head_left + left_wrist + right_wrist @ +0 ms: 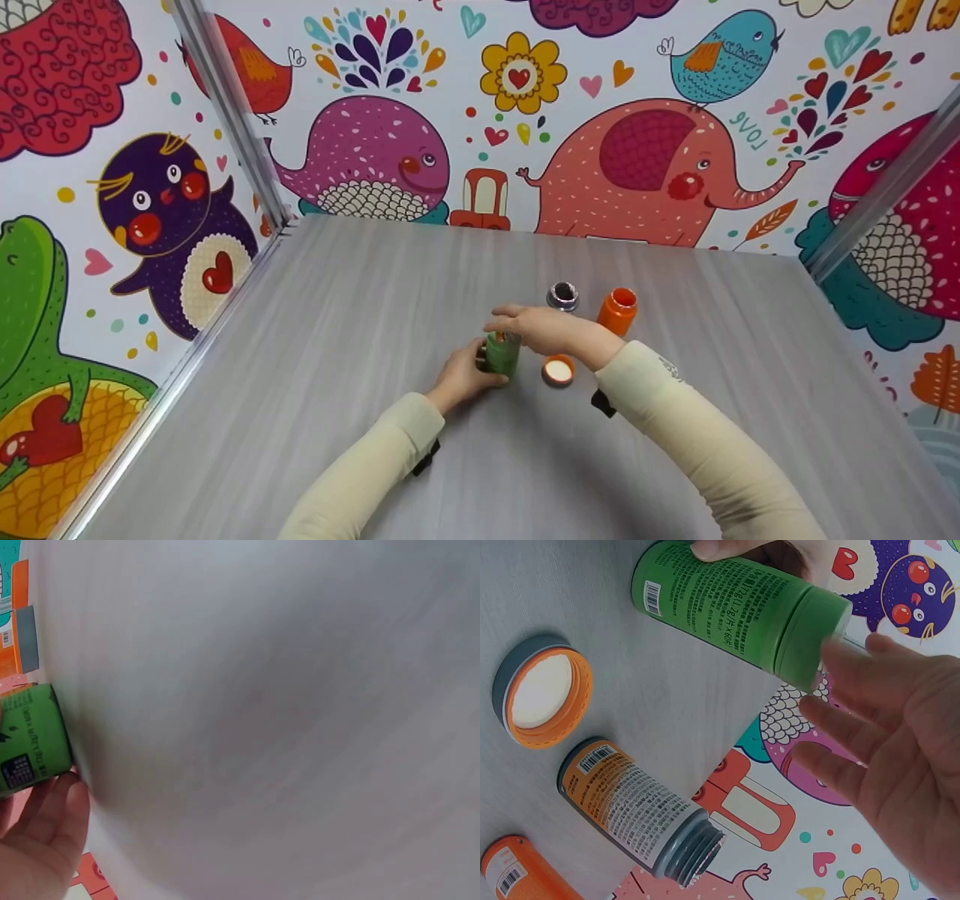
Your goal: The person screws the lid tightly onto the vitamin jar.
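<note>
My left hand [461, 376] grips a green bottle [502, 358] low on its body, thumb on the near side and fingers behind. Printed labelling and a barcode show on the bottle [712, 604] in the right wrist view. My right hand [544, 328] is over the bottle's top, its fingers extended and spread. In the right wrist view, the blurred index fingertip of the right hand [900, 727] is right at the green rim. A cap [558, 370] lies inside up beside the bottle, with an orange rim and pale liner.
Behind my right hand stands an uncapped grey bottle [562, 297], its label orange and white in the right wrist view. An orange bottle [617, 315] stands to its right, mouth uncovered. Patterned walls [495, 150] enclose the grey table [360, 300] at the back and sides.
</note>
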A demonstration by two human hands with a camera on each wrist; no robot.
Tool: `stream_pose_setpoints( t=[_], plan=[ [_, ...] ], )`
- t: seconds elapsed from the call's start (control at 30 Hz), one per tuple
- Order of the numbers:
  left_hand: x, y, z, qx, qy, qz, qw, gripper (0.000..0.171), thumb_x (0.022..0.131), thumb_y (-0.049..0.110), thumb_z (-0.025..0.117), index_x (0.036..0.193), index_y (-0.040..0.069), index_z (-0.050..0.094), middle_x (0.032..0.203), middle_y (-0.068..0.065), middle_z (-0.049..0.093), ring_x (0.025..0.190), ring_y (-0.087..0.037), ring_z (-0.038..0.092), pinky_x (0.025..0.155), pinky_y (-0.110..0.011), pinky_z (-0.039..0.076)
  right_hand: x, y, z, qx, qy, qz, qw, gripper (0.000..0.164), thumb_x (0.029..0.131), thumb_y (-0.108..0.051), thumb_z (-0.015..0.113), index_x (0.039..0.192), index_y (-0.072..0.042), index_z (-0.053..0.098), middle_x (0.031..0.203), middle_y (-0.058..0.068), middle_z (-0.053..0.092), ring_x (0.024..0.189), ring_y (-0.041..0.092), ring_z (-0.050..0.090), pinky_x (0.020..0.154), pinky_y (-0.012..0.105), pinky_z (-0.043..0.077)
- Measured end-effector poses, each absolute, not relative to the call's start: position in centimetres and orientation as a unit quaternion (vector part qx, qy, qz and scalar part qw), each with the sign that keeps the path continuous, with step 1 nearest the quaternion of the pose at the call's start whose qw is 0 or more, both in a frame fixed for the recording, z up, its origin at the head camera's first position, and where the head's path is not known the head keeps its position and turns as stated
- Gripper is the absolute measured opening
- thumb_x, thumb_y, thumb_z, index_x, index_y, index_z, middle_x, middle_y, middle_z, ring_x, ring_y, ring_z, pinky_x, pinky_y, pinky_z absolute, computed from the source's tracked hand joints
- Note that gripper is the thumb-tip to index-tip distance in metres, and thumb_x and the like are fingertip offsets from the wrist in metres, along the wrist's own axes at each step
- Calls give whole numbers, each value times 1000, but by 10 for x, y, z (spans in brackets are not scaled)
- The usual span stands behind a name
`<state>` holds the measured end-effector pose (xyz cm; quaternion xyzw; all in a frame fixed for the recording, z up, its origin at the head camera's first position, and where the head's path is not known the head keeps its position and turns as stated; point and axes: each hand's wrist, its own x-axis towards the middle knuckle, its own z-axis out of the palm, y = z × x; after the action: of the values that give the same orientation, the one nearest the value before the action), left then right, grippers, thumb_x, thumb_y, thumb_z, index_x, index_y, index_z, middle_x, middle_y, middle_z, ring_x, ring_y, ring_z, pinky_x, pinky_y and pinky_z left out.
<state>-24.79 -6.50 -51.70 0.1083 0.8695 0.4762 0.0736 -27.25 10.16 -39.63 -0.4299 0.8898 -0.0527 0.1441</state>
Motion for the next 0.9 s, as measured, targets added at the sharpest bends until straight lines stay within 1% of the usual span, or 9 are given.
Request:
stream_pose_setpoints(
  t=[0.1, 0.17, 0.3, 0.47, 0.67, 0.8, 0.9],
  plan=[
    [-248, -65, -518, 109, 869, 477, 76, 66, 74, 25, 76, 128, 4, 45, 118, -16, 57, 106, -29, 57, 90, -41, 46, -272, 102, -397, -447, 883, -44, 139, 60, 82, 17, 52, 130, -18, 52, 142, 6, 39, 122, 24, 47, 95, 36, 43],
    [-248, -65, -518, 108, 868, 477, 80, 67, 75, 25, 76, 129, 4, 44, 119, -16, 57, 106, -29, 57, 90, -40, 45, -273, 101, -398, -457, 878, -41, 136, 59, 81, 19, 51, 128, -17, 55, 140, 6, 41, 121, 24, 48, 94, 36, 44],
    [-249, -65, -518, 105, 866, 481, 85, 67, 76, 26, 75, 131, 6, 43, 119, -15, 57, 107, -28, 57, 90, -39, 45, -274, 101, -399, -462, 875, -43, 135, 53, 83, 16, 52, 126, -16, 57, 137, 8, 45, 119, 24, 50, 93, 36, 44],
    [-247, -64, -517, 107, 867, 480, 77, 64, 76, 25, 75, 129, 5, 45, 118, -15, 57, 106, -28, 58, 90, -39, 46, -275, 101, -400, -468, 873, -51, 129, 48, 84, 12, 55, 125, -13, 57, 133, 11, 48, 116, 25, 52, 91, 36, 46],
    [-248, -65, -517, 111, 863, 487, 76, 61, 75, 25, 76, 125, 6, 47, 117, -13, 58, 104, -27, 59, 89, -40, 46, -274, 100, -401, -451, 882, -49, 126, 42, 84, 0, 61, 124, -11, 56, 123, 12, 52, 103, 25, 58, 87, 35, 49],
    [-248, -65, -518, 112, 862, 489, 78, 62, 75, 26, 76, 127, 8, 47, 117, -11, 58, 104, -26, 58, 89, -39, 46, -274, 99, -402, -426, 895, -45, 125, 39, 87, -11, 62, 125, -10, 55, 112, 11, 53, 94, 22, 59, 85, 33, 50],
    [-248, -65, -518, 110, 860, 491, 79, 62, 75, 25, 75, 127, 9, 47, 118, -11, 58, 104, -25, 58, 90, -39, 46, -274, 98, -403, -413, 903, -43, 109, 37, 88, -22, 61, 122, -8, 56, 103, 10, 53, 88, 21, 58, 82, 31, 51]
  ],
)
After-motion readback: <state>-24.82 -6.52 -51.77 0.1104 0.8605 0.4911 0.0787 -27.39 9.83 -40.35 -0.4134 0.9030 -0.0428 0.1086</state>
